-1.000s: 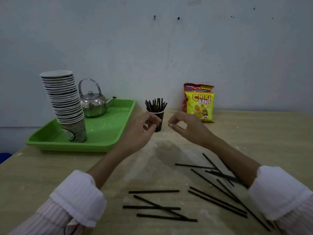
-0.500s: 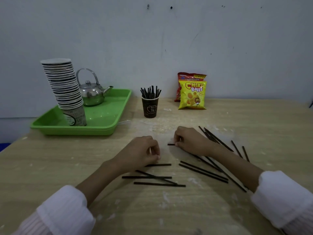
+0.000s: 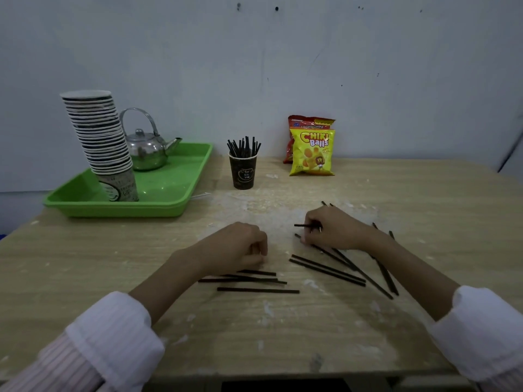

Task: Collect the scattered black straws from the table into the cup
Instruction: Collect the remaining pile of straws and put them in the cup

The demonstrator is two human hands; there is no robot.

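A dark paper cup stands at the back middle of the table with several black straws upright in it. Loose black straws lie in two clusters: one near the middle and one fanned out to the right. My left hand rests curled on the table just above the middle cluster, with no straw visible in its fingers. My right hand is over the right cluster, pinching one black straw whose end sticks out to the left.
A green tray at the back left holds a tall leaning stack of paper cups and a metal kettle. Snack bags lean on the wall behind the cup. The table's front edge runs near the frame bottom.
Both hands came down from beside the cup to the table. The right hand now grips a straw and has lifted its end slightly. The left hand's fingers have curled tighter.
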